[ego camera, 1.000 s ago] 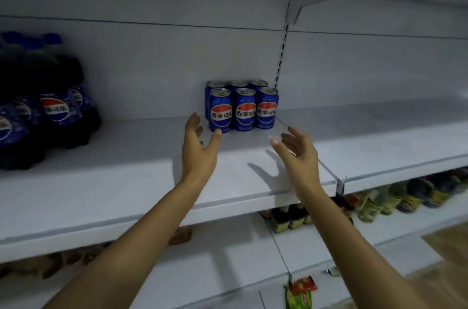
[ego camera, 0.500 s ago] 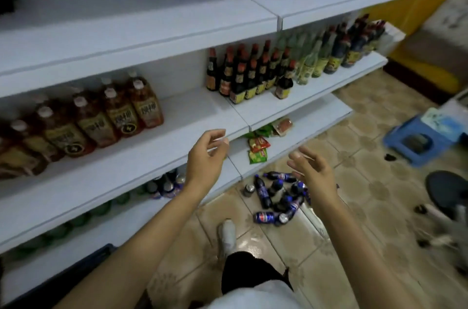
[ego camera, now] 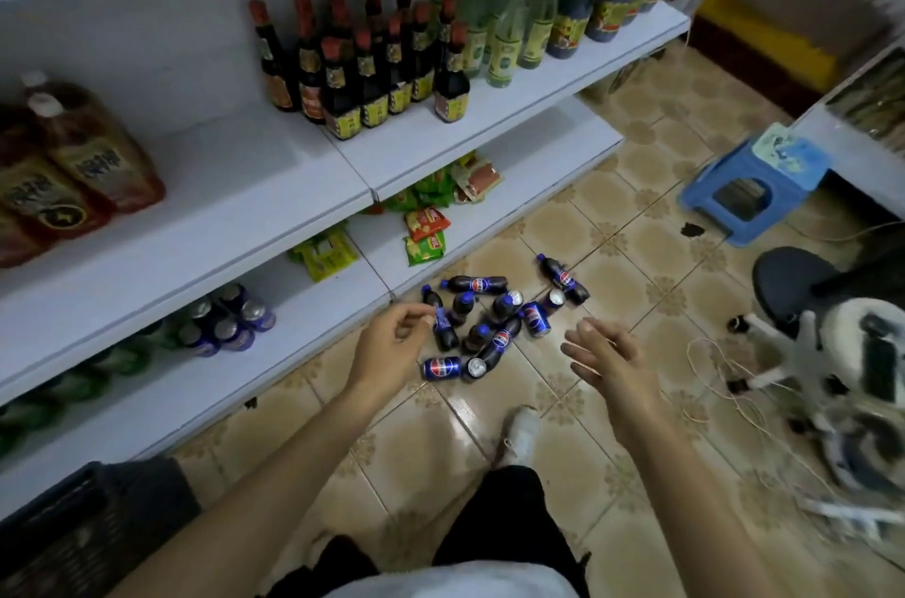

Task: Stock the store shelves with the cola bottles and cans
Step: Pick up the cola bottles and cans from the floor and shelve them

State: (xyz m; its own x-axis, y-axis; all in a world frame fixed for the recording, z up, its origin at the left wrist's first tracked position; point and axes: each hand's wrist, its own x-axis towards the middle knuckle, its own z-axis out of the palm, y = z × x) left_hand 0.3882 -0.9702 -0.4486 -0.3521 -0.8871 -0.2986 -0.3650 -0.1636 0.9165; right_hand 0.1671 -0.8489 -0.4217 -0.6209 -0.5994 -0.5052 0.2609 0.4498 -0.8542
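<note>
A heap of small cola bottles [ego camera: 474,285] and blue cola cans [ego camera: 441,368] lies on the tiled floor beside the bottom shelf [ego camera: 538,166]. One bottle [ego camera: 563,279] lies a little apart at the right of the heap. My left hand [ego camera: 392,347] hovers above the heap's left side, fingers loosely curled, holding nothing. My right hand [ego camera: 605,360] hangs to the right of the heap with fingers spread, also holding nothing. Both hands are above the floor, not touching any bottle or can.
White shelves [ego camera: 274,215] on the left carry dark sauce bottles [ego camera: 362,58], orange jugs [ego camera: 83,156], snack packs [ego camera: 425,235] and cans [ego camera: 230,323]. A blue stool [ego camera: 754,186], a black stool [ego camera: 793,279] and loose cord [ego camera: 710,382] lie right. A dark basket [ego camera: 73,534] stands at bottom left. My shoe [ego camera: 521,433] is below the heap.
The view swung down from the upper shelf with stacked cola cans to the floor. Both hands dropped from the shelf edge toward the heap of bottles and cans, still holding nothing.
</note>
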